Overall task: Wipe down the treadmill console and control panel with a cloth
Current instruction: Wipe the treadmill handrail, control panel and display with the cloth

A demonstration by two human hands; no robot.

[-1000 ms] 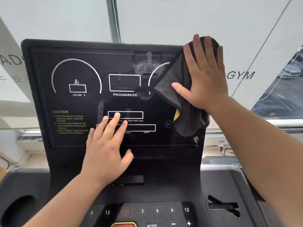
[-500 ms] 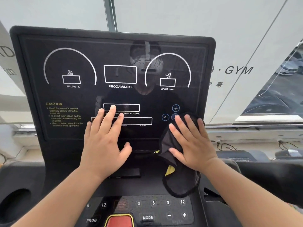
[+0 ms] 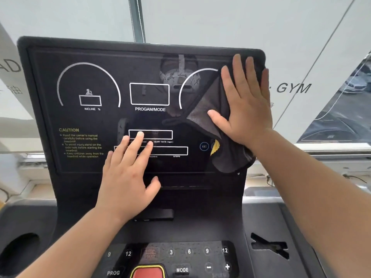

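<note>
The black treadmill console (image 3: 84, 53) stands upright in front of me, with white dial outlines and a yellow caution text. My right hand (image 3: 245, 103) presses a dark grey cloth (image 3: 226, 157) flat against the screen's upper right corner; the cloth hangs down below the palm and shows a yellow tag. My left hand (image 3: 128, 173) rests flat, fingers spread, on the lower middle of the screen. Below, the control panel (image 3: 188, 255) shows number keys, MODE, plus and minus, and a red stop button (image 3: 147, 272).
A round cup holder (image 3: 19, 251) sits at the lower left and a slotted tray (image 3: 269, 245) at the lower right. Behind the console are a frosted window with GYM lettering (image 3: 293, 88) and parked cars outside.
My right hand has swept the cloth from the screen's lower right corner back up to its upper right corner. My left hand has stayed in place on the screen.
</note>
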